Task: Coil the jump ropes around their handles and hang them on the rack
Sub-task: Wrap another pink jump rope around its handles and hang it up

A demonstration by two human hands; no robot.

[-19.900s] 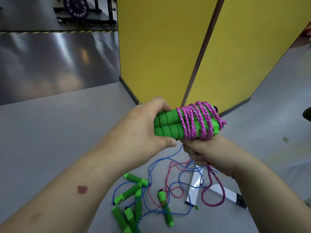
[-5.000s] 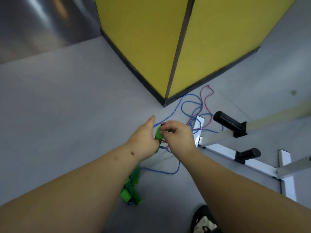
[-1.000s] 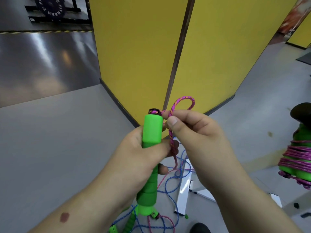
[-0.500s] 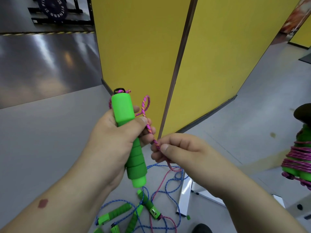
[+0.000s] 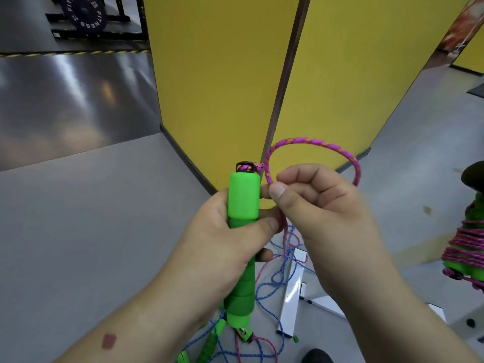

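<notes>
My left hand (image 5: 225, 247) grips a green foam jump-rope handle (image 5: 243, 200) held upright in front of me. A pink braided rope (image 5: 309, 142) leaves the black loop at the handle's top and arcs in a loop to the right. My right hand (image 5: 322, 205) pinches that rope beside the handle, between thumb and forefinger. At the right edge a coiled pink rope on green handles (image 5: 468, 247) hangs from a black rack peg (image 5: 472, 176). More green handles (image 5: 209, 341) and tangled blue and pink ropes (image 5: 277, 279) lie on the floor below.
A yellow partition (image 5: 222, 82) with a dark corner post stands just ahead. The rack's white base bars (image 5: 293, 292) lie on the grey floor (image 5: 86, 218) under my hands. A weight plate (image 5: 83, 14) on a stand is far back left. A dark shoe tip (image 5: 317, 356) shows at the bottom.
My left hand brought the handle back to the centre and lower. My right hand rose beside the handle's top and the pink rope now forms a wider loop above it.
</notes>
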